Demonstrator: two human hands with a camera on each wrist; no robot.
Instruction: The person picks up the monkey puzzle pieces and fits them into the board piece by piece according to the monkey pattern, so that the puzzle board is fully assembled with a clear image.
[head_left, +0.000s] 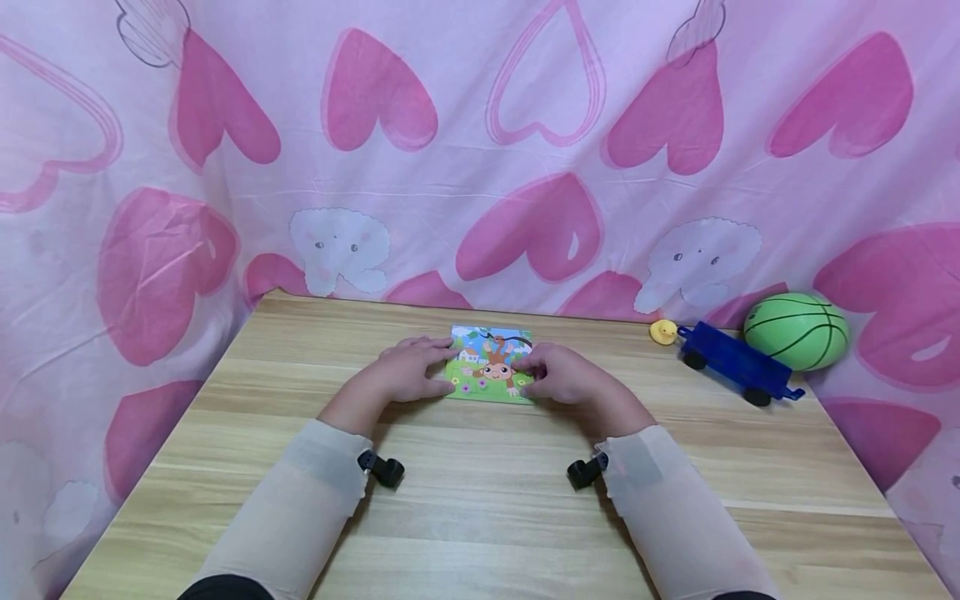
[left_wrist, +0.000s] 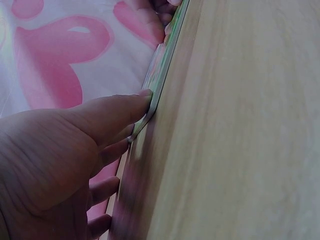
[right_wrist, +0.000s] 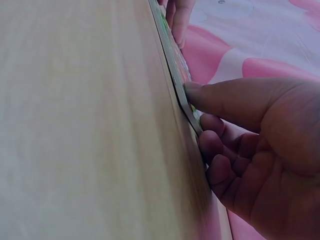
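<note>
A flat picture board [head_left: 483, 367] with a cartoon monkey, flowers and a house lies near the table's back edge. At its left side my left hand [head_left: 412, 367] holds the edge. The left wrist view shows that thumb [left_wrist: 137, 104] on the near corner, other fingers beside and below the edge. My right hand [head_left: 562, 372] grips the right side. In the right wrist view its thumb [right_wrist: 215, 97] rests on top of the board's edge [right_wrist: 172, 67], the other fingers curled at the side. Whether the board is slightly raised I cannot tell.
On the wooden table [head_left: 480, 500], to the back right, are a small yellow duck [head_left: 663, 332], a blue toy wagon [head_left: 735, 358] with black wheels and a green ball [head_left: 797, 331]. A pink heart-patterned cloth [head_left: 450, 183] hangs behind the table and at its sides.
</note>
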